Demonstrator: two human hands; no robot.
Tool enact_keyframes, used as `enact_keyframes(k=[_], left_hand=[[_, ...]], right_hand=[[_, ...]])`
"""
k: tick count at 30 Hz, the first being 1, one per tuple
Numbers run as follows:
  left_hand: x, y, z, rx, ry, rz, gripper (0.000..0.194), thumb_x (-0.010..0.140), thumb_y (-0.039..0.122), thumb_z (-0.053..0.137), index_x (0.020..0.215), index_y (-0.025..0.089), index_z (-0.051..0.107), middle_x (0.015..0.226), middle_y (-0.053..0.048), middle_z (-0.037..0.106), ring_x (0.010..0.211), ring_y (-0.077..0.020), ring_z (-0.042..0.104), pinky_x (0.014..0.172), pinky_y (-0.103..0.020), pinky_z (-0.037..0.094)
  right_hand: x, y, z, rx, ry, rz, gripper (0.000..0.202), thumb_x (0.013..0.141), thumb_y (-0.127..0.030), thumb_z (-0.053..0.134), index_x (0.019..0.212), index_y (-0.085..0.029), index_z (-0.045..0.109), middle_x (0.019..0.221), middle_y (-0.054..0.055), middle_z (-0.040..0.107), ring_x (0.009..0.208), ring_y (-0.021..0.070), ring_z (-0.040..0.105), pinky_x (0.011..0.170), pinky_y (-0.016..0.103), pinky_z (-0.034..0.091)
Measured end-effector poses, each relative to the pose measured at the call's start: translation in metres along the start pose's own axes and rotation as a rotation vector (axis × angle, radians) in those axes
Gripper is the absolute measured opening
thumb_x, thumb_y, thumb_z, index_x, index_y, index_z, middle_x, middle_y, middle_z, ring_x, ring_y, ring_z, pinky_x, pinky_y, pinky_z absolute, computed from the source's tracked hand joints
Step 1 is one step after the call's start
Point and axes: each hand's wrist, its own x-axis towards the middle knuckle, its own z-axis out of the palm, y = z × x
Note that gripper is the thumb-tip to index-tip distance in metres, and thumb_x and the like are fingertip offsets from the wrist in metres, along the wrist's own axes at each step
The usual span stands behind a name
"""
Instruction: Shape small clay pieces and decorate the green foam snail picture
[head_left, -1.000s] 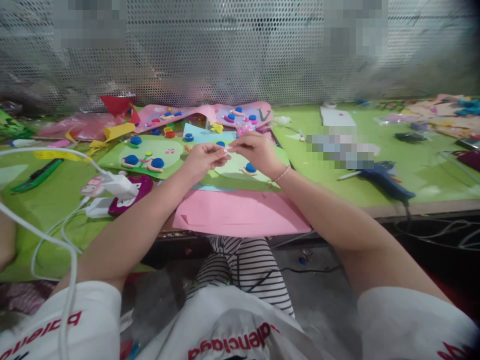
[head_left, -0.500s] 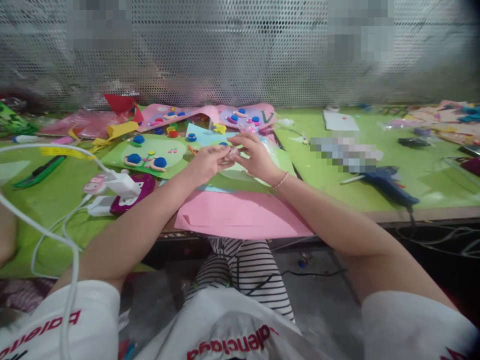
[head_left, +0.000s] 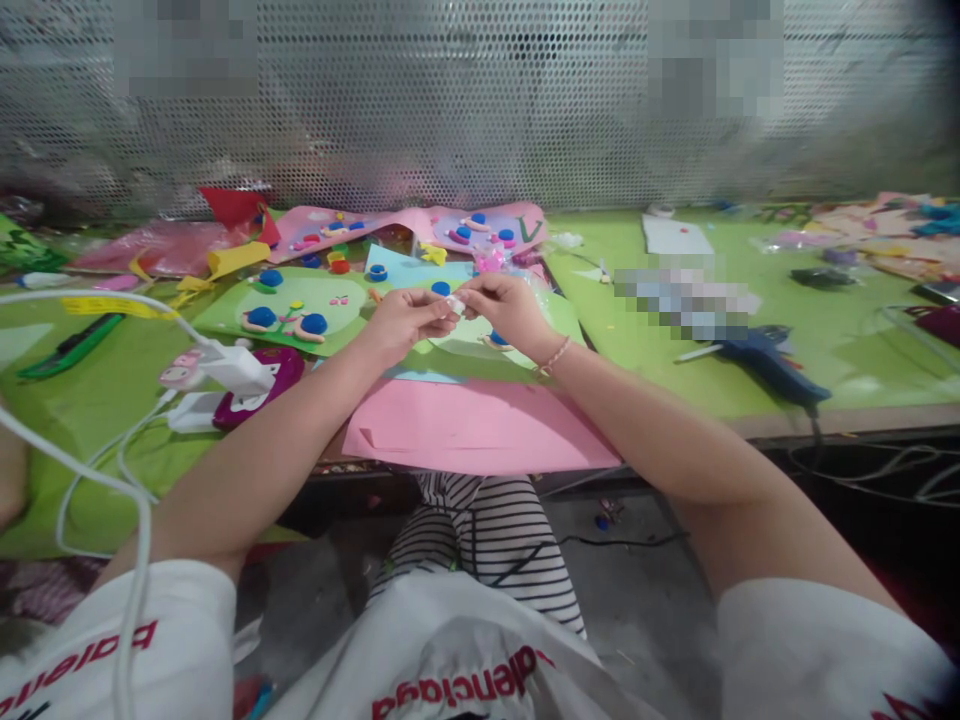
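Note:
Between the fingertips of both hands is a small white piece (head_left: 455, 305), too small to name. My left hand (head_left: 409, 322) pinches it from the left, and my right hand (head_left: 511, 315), with a bracelet at the wrist, pinches it from the right. Both are held above a green foam sheet (head_left: 337, 287) decorated with blue domed pieces (head_left: 310, 325) and a small flower. Part of that sheet is hidden under the hands. A pink sheet (head_left: 480, 425) lies nearer me at the table's front edge.
A blue glue gun (head_left: 772, 365) rests on the right. To the left are a purple power strip (head_left: 283, 375) with white chargers and a green cutter knife (head_left: 71, 347). Pink decorated sheets (head_left: 420, 222) lie by the perforated metal panel (head_left: 465, 120). Someone's arm (head_left: 11, 470) shows at the left edge.
My hands have shifted slightly, the right fingers closing into a tighter pinch. The white piece now shows more plainly between them. The whole view has moved a little.

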Motion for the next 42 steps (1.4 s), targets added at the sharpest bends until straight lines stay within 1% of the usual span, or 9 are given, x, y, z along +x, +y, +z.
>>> enact_keyframes(k=[5,10,15,20,24,28,35,38,42], left_hand=[[-0.003,0.005,0.003,0.027,0.056,-0.013,0.029,0.060,0.036,0.084,0.068,0.014,0.066,0.064,-0.003,0.068,0.055,-0.0084,0.060,0.066,-0.025,0.053],[-0.003,0.004,0.005,0.005,0.076,-0.023,0.025,0.066,0.033,0.080,0.072,0.013,0.065,0.070,-0.004,0.070,0.057,-0.0087,0.062,0.070,-0.027,0.054],[-0.003,0.007,0.008,-0.079,0.072,-0.037,0.030,0.073,0.039,0.074,0.083,0.013,0.065,0.083,-0.008,0.072,0.077,-0.0139,0.068,0.086,-0.032,0.053],[-0.006,0.007,0.012,-0.131,-0.065,-0.009,0.039,0.074,0.049,0.071,0.091,0.014,0.065,0.095,-0.009,0.071,0.101,-0.0198,0.067,0.099,-0.037,0.048],[-0.005,0.001,0.010,-0.106,-0.098,0.031,0.022,0.070,0.032,0.077,0.081,0.015,0.067,0.083,-0.003,0.071,0.087,-0.0128,0.068,0.095,-0.033,0.050],[-0.002,-0.002,0.007,-0.089,-0.087,-0.002,0.019,0.070,0.026,0.078,0.081,0.013,0.069,0.079,-0.002,0.070,0.079,-0.0104,0.068,0.091,-0.031,0.052],[-0.005,0.006,0.005,0.031,0.011,0.035,0.034,0.061,0.039,0.083,0.077,0.013,0.069,0.071,-0.002,0.069,0.067,-0.0105,0.067,0.075,-0.025,0.056],[-0.006,0.006,0.004,0.119,0.017,0.054,0.040,0.057,0.045,0.083,0.075,0.012,0.070,0.068,-0.004,0.070,0.061,-0.0118,0.066,0.066,-0.023,0.054],[-0.004,0.003,0.003,0.142,0.045,0.047,0.041,0.053,0.045,0.085,0.069,0.012,0.067,0.066,-0.005,0.070,0.056,-0.0117,0.064,0.062,-0.023,0.054]], right_hand=[[-0.001,0.002,0.001,-0.096,-0.041,-0.121,0.033,0.077,-0.046,0.070,0.093,-0.017,0.069,0.086,0.005,0.069,0.071,0.0125,0.062,0.067,0.028,0.054],[0.006,0.016,-0.004,-0.049,0.115,-0.042,0.032,0.082,-0.047,0.064,0.089,-0.017,0.067,0.070,0.001,0.063,0.064,0.0107,0.060,0.061,0.025,0.054],[0.016,0.025,-0.018,-0.024,0.337,-0.040,0.029,0.089,-0.045,0.055,0.106,-0.022,0.062,0.080,0.002,0.063,0.074,0.0122,0.063,0.064,0.025,0.055],[0.007,0.007,-0.011,-0.180,0.169,-0.137,0.019,0.085,-0.037,0.063,0.090,-0.019,0.064,0.092,0.005,0.066,0.088,0.0160,0.063,0.074,0.029,0.057],[-0.001,0.002,-0.002,-0.210,-0.032,-0.194,0.027,0.082,-0.026,0.065,0.108,-0.021,0.064,0.112,0.008,0.065,0.100,0.0174,0.062,0.080,0.030,0.058],[-0.003,0.002,-0.003,-0.268,-0.150,-0.237,0.028,0.088,-0.022,0.057,0.115,-0.021,0.066,0.113,0.007,0.067,0.102,0.0166,0.062,0.082,0.029,0.057],[-0.007,-0.011,-0.002,-0.327,-0.158,-0.254,0.035,0.085,-0.014,0.057,0.117,-0.025,0.067,0.121,0.003,0.066,0.106,0.0171,0.063,0.079,0.027,0.057],[-0.009,-0.013,-0.001,-0.369,-0.093,-0.243,0.024,0.084,-0.018,0.061,0.104,-0.024,0.073,0.097,0.002,0.072,0.087,0.0158,0.066,0.074,0.028,0.055],[-0.006,-0.011,-0.001,-0.404,-0.052,-0.218,0.010,0.083,-0.023,0.064,0.087,-0.022,0.073,0.075,0.000,0.068,0.069,0.0125,0.061,0.068,0.026,0.051]])
